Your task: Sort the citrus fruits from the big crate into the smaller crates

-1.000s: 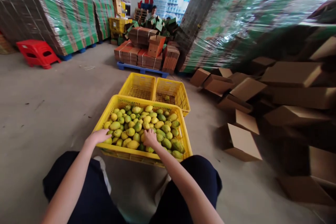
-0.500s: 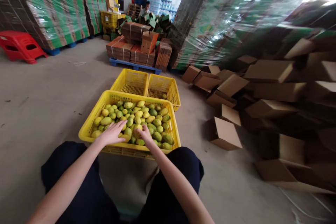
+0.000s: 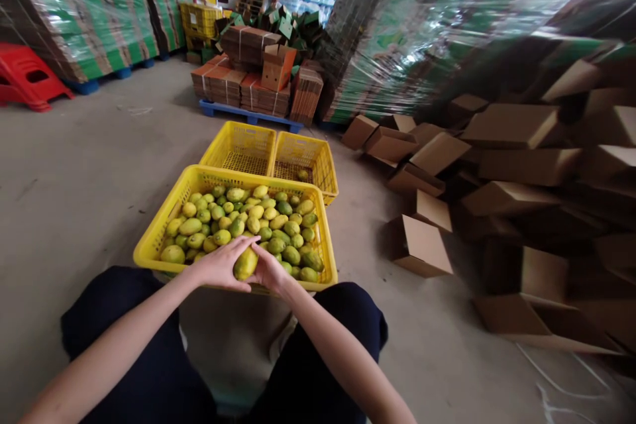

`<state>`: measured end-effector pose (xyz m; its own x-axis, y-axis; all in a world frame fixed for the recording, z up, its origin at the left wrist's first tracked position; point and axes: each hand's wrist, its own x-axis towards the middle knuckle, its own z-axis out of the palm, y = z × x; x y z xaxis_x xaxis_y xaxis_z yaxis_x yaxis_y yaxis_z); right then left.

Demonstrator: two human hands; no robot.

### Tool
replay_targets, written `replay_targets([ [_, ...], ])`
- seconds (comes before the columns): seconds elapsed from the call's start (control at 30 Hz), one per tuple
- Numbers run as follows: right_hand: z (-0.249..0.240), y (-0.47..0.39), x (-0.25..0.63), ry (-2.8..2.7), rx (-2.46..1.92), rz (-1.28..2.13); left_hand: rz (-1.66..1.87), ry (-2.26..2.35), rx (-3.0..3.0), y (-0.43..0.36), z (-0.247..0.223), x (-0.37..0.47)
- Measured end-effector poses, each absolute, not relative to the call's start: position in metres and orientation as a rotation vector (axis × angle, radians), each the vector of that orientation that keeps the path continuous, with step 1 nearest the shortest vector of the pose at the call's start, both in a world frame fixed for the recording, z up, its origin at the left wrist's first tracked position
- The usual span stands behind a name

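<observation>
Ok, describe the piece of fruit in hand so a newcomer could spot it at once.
Start at the big yellow crate full of loose fruit, nearest the camera. By its near rim, the left hand and right hand cup one yellow-green fruit. It alone is held between hands; its neighbours lie in the crate.

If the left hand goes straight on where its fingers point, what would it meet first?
Besides the lemon between them, the left hand would probably meet the right hand first; their fingertips look close, though depth is unclear.
</observation>
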<state>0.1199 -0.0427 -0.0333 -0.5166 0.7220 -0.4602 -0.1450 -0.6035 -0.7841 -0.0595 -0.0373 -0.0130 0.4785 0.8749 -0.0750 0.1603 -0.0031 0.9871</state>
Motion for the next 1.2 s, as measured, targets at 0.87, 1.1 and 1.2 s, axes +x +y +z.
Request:
replay_targets([
  [0.87,-0.087,0.060,0.139,-2.059,-2.167,0.601,1.269,0.515,0.056,0.051,0.010,-0.050],
  [1.1,-0.048,0.047,0.149,-1.774,-1.950,0.790,1.253,0.677,-0.047,0.068,0.004,-0.051],
  [1.2,-0.026,0.034,0.158,-1.646,-1.758,0.922,1.183,0.704,0.001,0.066,0.002,-0.046],
])
